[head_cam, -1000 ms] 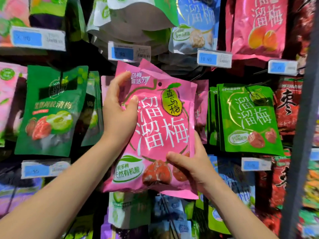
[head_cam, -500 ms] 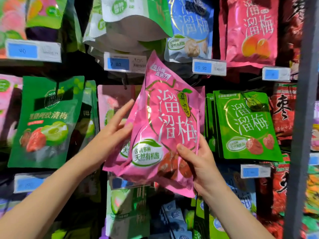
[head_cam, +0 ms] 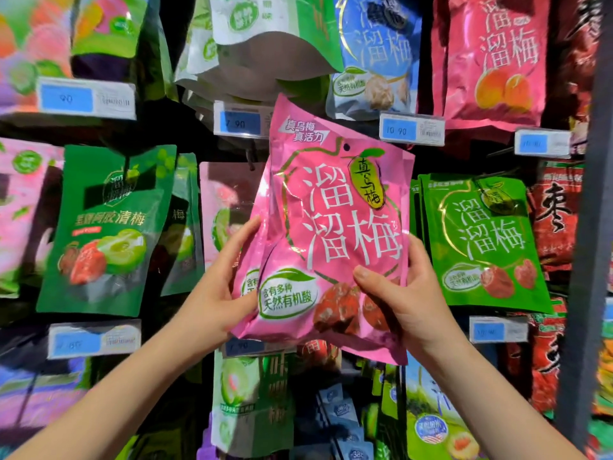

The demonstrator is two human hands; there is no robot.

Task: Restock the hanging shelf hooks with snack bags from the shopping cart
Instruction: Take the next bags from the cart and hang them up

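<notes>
Pink snack bag [head_cam: 335,234]: held up tilted at centre, nearer than a pale pink bag [head_cam: 225,200], green bags [head_cam: 481,240] to its right | left hand [head_cam: 215,293]: grips lower left edge | right hand [head_cam: 408,293]: clamps lower right, thumb on front.

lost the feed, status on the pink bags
Left hand and right hand grip pink bags near the bottom. Bags tilted. Price tag partly behind top corner.

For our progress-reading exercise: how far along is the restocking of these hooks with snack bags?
Done: green bags already hang alongside. In hand: the left hand and right hand grip pink bags, held up but not yet hung. Left: hanging them; the cart is out of view, so remaining stock is unknown.
</notes>
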